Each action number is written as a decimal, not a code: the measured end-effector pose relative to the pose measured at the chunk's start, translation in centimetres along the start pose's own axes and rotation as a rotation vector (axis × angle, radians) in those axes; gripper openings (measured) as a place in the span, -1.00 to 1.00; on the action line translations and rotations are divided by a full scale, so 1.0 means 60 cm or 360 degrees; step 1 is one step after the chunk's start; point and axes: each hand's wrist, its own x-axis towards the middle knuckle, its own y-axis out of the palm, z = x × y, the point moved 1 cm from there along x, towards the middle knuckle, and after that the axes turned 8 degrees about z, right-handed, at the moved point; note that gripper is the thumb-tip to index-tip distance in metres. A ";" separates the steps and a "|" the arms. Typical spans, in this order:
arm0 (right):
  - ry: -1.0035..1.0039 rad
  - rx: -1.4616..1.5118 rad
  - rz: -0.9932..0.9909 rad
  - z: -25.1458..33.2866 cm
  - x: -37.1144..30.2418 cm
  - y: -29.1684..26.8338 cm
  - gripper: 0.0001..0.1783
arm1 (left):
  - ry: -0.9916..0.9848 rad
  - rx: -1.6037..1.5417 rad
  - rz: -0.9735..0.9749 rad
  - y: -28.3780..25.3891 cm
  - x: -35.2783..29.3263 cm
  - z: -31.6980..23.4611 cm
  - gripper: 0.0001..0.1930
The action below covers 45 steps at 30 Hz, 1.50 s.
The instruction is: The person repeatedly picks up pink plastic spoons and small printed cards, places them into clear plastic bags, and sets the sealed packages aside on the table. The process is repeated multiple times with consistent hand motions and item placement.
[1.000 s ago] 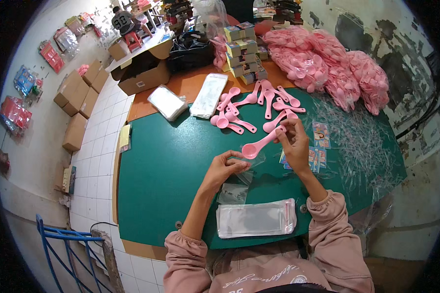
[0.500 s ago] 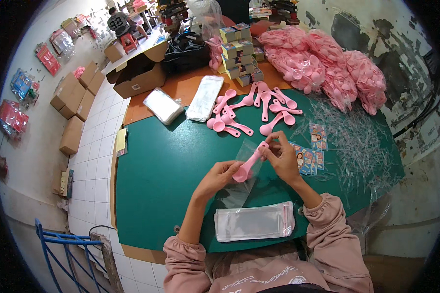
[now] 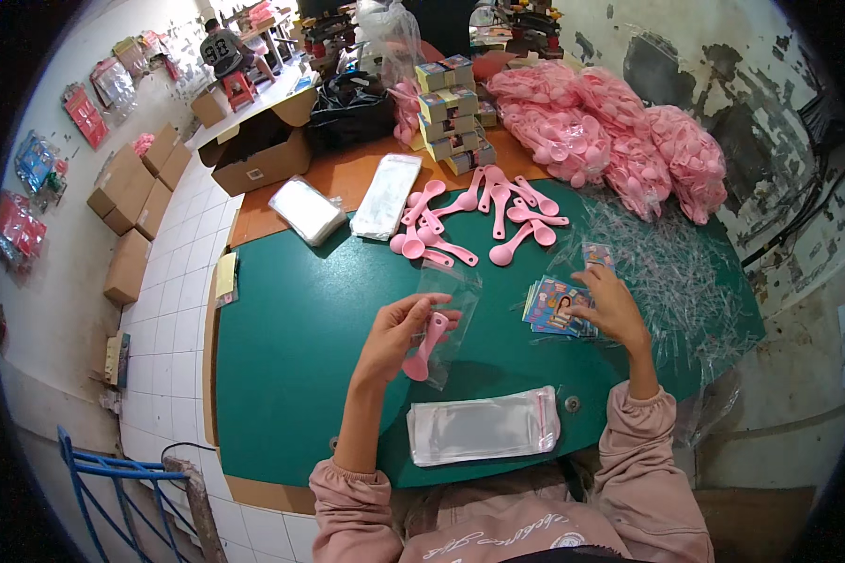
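My left hand (image 3: 394,340) is closed on a clear plastic bag (image 3: 458,314), and a pink measuring spoon (image 3: 427,347) lies within or against the bag, bowl end down. To the right, my right hand (image 3: 615,308) is over a small pile of printed cards (image 3: 556,308), thumb and fingers apart, the thumb at the cards' edge. A single card (image 3: 597,254) lies just beyond its fingers. A stack of clear bags (image 3: 483,427) rests in front of me near the table's edge. Beyond my hands several loose pink spoons (image 3: 502,253) lie in a heap.
Clear plastic strips (image 3: 667,272) cover the right of the green table (image 3: 291,375). Behind them sit bags full of pink spoons (image 3: 554,122). Bundled card stacks (image 3: 449,113), white packs (image 3: 307,210) and an open carton (image 3: 265,159) stand farther back. Another person (image 3: 223,49) sits far left.
My right hand has let go of the spoon and moved right to the cards. My left hand has drawn left and tilted the bag and spoon more upright.
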 end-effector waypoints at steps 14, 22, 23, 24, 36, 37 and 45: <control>-0.0274 0.0635 -0.0188 0.116 0.033 -0.063 -0.81 | 0.0022 0.0435 0.0244 0.024 0.019 0.004 -0.67; -0.0654 0.0462 0.0214 0.146 0.056 -0.055 -0.80 | 0.0025 0.0721 0.0195 0.031 0.022 0.003 -0.72; -0.0638 0.0443 0.0224 0.146 0.056 -0.054 -0.78 | -0.0007 0.0850 0.0206 0.034 0.022 -0.002 -0.71; -0.0623 0.0424 0.0236 0.146 0.056 -0.054 -0.77 | -0.0040 0.0978 0.0218 0.036 0.023 -0.004 -0.70; -0.0640 0.0533 0.0080 0.161 0.062 -0.041 -0.74 | -0.0049 0.1018 0.0180 0.029 0.022 -0.012 -0.73; -0.0641 0.0547 0.0118 0.161 0.063 -0.038 -0.76 | -0.0048 0.1021 0.0179 0.027 0.023 -0.007 -0.73; -0.0536 0.0901 0.0648 0.157 0.085 -0.005 -0.69 | 0.0176 0.0896 0.0246 0.015 0.025 0.021 -0.67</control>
